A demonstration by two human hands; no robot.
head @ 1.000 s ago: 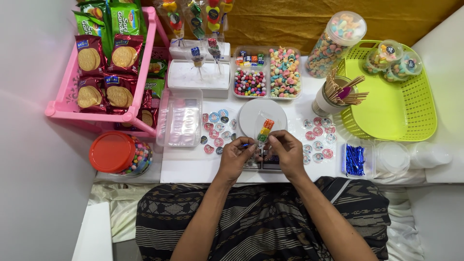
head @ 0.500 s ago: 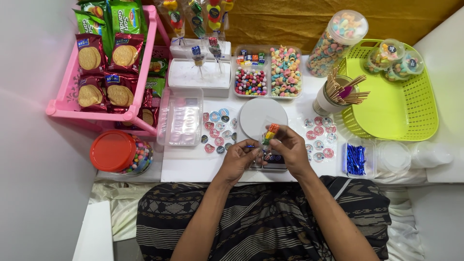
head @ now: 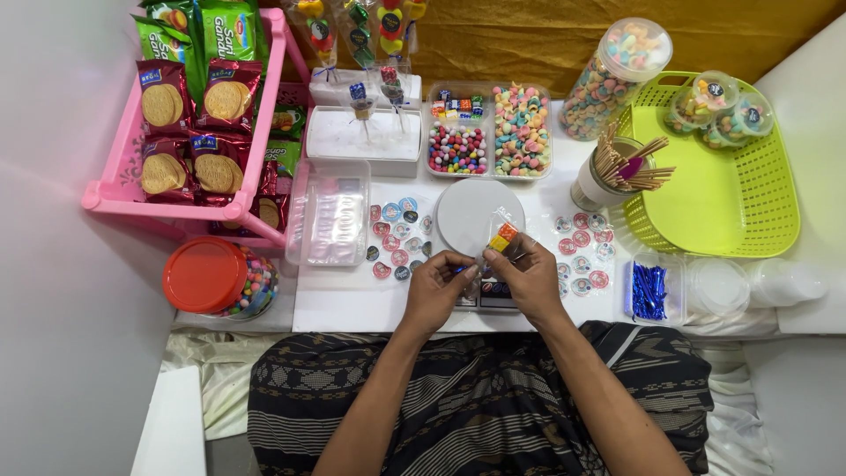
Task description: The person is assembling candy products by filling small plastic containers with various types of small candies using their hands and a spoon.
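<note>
Hands meet just below the middle of the frame, above the front edge of the white table (head: 352, 304). The right hand (head: 529, 280) pinches a small clear packet of coloured candies (head: 500, 236), orange and yellow pieces showing through the plastic, and holds it tilted up over the lower rim of a round white disc (head: 471, 211). The left hand (head: 438, 286) is curled with its fingertips pressed at the packet's lower end, where something small and blue shows between the fingers; what it is cannot be told. Under both hands lies a small dark flat device (head: 490, 295), mostly hidden.

Round stickers (head: 395, 231) lie scattered left and right of the disc. Left of centre sits a clear lidded box (head: 328, 211), and in the lower left a jar with a red lid (head: 206, 275). A pink rack (head: 123, 189) of biscuit packets fills the upper left. Above the disc, a divided tray (head: 490, 130) holds mixed sweets. To the right stand a cup of wooden sticks (head: 608, 172) and a lime-green basket (head: 723, 185), with a small tub of blue twist ties (head: 650, 291) lower right.
</note>
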